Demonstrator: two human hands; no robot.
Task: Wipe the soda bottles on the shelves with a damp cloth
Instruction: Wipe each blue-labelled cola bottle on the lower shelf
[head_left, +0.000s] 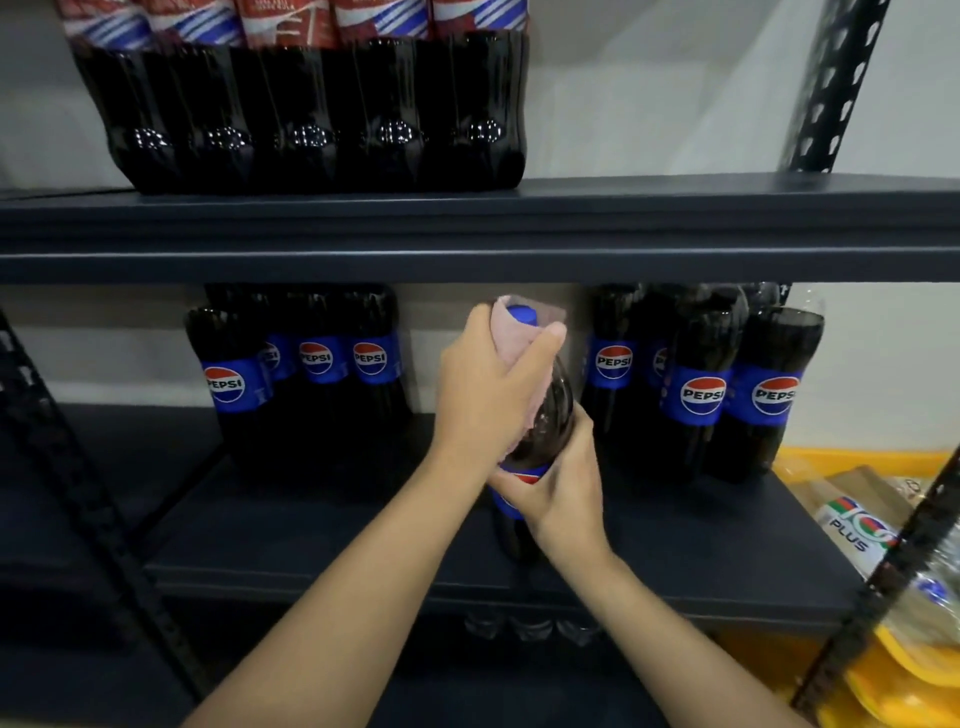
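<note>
A Pepsi bottle (545, 421) with a blue cap stands at the front middle of the lower shelf (311, 545). My left hand (488, 384) wraps a pink cloth (511, 322) round the bottle's neck and shoulder, just under the cap. My right hand (558, 483) grips the bottle lower down, across its blue label. More Pepsi bottles stand behind in two groups, one to the left (317, 384) and one to the right (717, 384).
The upper shelf (519, 223) carries a row of dark cola bottles (311, 114) with red labels. Black perforated uprights (836, 83) frame the rack. At the right lie yellow packs and a 100 Plus pack (857, 525). Bottle caps (530, 623) show on the shelf below.
</note>
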